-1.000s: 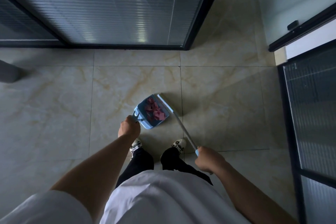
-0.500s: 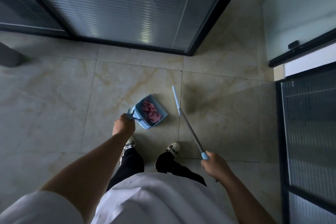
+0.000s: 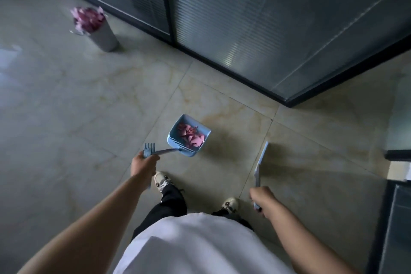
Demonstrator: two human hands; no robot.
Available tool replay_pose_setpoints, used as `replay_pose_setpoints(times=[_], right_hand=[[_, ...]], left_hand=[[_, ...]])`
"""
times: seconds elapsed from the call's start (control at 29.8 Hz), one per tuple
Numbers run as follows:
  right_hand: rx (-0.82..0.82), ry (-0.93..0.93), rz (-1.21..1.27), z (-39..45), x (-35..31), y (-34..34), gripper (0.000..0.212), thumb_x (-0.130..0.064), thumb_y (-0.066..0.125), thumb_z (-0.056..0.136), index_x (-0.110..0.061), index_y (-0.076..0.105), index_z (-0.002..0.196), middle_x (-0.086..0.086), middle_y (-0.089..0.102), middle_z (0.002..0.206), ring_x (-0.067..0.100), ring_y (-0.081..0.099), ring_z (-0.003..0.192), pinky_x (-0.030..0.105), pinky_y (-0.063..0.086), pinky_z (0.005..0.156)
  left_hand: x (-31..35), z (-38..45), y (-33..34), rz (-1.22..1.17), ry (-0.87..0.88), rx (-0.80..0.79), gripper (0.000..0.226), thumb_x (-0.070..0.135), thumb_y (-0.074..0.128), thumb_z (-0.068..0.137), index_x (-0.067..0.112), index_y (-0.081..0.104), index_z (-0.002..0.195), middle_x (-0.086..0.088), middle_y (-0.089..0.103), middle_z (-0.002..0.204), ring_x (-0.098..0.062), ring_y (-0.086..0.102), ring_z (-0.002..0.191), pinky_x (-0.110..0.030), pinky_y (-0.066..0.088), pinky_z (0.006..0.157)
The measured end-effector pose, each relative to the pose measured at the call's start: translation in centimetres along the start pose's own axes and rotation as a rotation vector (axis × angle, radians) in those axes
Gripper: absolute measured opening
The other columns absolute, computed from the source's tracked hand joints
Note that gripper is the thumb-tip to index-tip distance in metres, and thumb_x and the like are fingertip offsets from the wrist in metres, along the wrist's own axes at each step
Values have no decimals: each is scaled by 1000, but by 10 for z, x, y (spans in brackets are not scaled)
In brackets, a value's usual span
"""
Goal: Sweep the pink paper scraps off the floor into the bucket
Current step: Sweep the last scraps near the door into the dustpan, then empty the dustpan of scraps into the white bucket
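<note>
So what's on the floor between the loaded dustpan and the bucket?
In the head view, only bare marble-look floor tile lies between the dustpan and the bucket; no loose scraps show there.

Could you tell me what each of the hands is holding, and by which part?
Left hand: dustpan, by its handle. Right hand: broom, near the handle's top.

My left hand [image 3: 144, 163] gripped the blue dustpan [image 3: 189, 134] handle; pink paper scraps [image 3: 190, 134] lay inside. My right hand [image 3: 262, 198] gripped the broom [image 3: 260, 167]. The bucket [image 3: 100, 29] stood well apart, heaped with pink.
</note>
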State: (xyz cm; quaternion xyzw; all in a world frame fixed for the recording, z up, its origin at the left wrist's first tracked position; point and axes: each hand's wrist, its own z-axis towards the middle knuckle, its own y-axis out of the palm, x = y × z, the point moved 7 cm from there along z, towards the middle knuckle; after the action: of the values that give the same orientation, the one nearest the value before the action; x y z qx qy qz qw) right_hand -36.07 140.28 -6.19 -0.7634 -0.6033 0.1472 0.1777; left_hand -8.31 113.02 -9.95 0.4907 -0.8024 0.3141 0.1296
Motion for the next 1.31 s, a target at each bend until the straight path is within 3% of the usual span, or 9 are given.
replay_pose_setpoints(times=[0.1,0.27,0.74,0.8,0.87,0.94,1.07,1.24,1.31], right_hand=[[-21,-23,51,-23,-50,37,20,-1,47,82,-7,46,63,9,39,48,14,32,31,9,24,44],[-52,-64,49,-55,-132,90,20,-4,48,79,-12,44,62,6,39,48,12,26,23,7,19,43],[-130,-312,-244,-94,-375,184,18,3,44,82,-7,41,68,9,38,44,11,26,17,6,25,40],[-125,-380,-314,-91,-418,195,14,2,44,84,-9,41,76,4,39,40,12,32,20,6,28,38],[-154,-422,-421,-93,-460,209,12,-6,44,88,-15,40,81,1,43,57,12,43,40,14,39,44],[-193,-489,-517,-99,-501,222,25,-11,43,91,-22,36,70,-1,40,69,12,42,54,20,42,54],[-241,-501,-537,-120,-574,243,25,0,38,89,-7,45,67,9,41,56,17,35,43,19,26,46],[-289,-442,-442,-143,-618,261,10,-3,41,89,-9,49,85,8,41,58,12,30,41,9,20,37],[-307,-408,-430,-153,-625,267,10,-5,40,89,-10,48,88,7,42,59,10,29,38,8,20,38]], left_hand=[[19,12,-42,-181,-41,-93,20,-6,55,82,14,52,83,-6,42,61,-17,36,46,-19,32,40],[58,35,-106,-340,-62,-174,23,-4,51,85,19,47,88,-6,45,69,-15,38,50,-21,33,45],[177,124,-268,-551,19,-36,20,9,54,87,24,46,98,-4,53,82,-12,39,48,-21,34,45],[203,138,-283,-609,12,-31,23,12,58,84,22,44,99,-2,56,77,-9,39,42,-18,34,41],[231,151,-296,-693,7,-36,29,17,63,74,21,43,95,1,58,67,-6,36,37,-16,32,37],[259,162,-309,-772,45,-33,25,21,62,71,20,43,86,4,52,53,-5,33,34,-14,27,34],[306,184,-334,-933,25,16,23,34,46,92,22,34,76,8,26,39,-6,22,28,-13,17,32],[344,210,-359,-957,55,67,42,51,36,94,19,33,67,6,26,36,-7,22,26,-16,17,31],[360,223,-371,-934,105,101,38,50,37,95,20,36,72,5,27,38,-8,22,27,-15,17,32]])
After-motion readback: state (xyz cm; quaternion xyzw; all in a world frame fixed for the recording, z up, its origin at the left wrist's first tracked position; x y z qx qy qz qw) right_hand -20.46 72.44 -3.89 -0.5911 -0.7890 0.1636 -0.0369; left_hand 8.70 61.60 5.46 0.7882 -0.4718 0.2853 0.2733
